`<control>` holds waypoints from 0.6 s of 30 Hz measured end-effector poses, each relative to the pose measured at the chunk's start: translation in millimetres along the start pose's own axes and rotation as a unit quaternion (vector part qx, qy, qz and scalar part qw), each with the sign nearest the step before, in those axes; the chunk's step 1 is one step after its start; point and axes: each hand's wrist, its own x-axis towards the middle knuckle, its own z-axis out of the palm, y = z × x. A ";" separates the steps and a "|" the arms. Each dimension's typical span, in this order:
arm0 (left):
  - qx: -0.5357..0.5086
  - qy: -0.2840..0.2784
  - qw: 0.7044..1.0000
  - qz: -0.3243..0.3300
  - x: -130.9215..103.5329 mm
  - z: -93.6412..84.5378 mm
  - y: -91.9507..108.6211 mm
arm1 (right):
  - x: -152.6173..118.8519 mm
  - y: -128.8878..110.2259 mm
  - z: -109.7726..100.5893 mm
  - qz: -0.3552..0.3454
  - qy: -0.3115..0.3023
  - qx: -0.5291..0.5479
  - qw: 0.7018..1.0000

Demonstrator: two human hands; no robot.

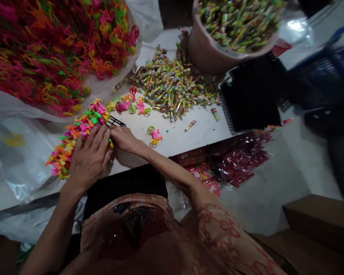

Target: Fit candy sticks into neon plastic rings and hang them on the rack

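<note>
A black tray (pixel 116 122) on the white table (pixel 186 135) is packed with a row of bright plastic toy pieces (pixel 74 137) in pink, orange, green and yellow. My left hand (pixel 89 158) lies flat on top of that row, fingers spread and pressing down. My right hand (pixel 123 138) rests at the row's right end, fingertips touching the pieces beside the left hand; its fingers are bent and I cannot tell whether they pinch one. A few loose toy pieces (pixel 154 135) lie just right of my hands.
A big clear bag heaped with the same coloured plastic pieces (pixel 51 49) fills the upper left. Wrapped candies (pixel 172 86) are spread across the table's far side, and a pink tub (pixel 209 49) holds more. Black trays (pixel 252 95) are stacked right; red packets (pixel 235 160) lie below the table edge.
</note>
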 end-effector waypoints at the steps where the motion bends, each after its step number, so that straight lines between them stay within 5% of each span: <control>1: -0.002 0.007 1.000 0.001 -1.2 -1.3 0.1 | -7.2 2.6 -3.2 0.002 0.005 -0.001 1.000; 6: -0.029 0.082 0.996 0.004 -4.1 -3.3 31.8 | -85.9 43.2 -38.6 0.152 0.131 -0.007 0.980; 10: -0.095 0.050 0.991 0.084 29.3 34.9 77.9 | -136.8 71.5 -51.3 0.247 0.142 -0.023 0.958; 14: -0.056 -0.067 0.991 0.097 81.7 79.6 95.4 | -139.0 77.1 -47.7 0.239 0.104 -0.017 0.965; 18: 0.007 -0.092 0.994 0.061 90.1 90.0 81.2 | -120.6 84.6 -65.1 0.263 0.164 -0.045 0.950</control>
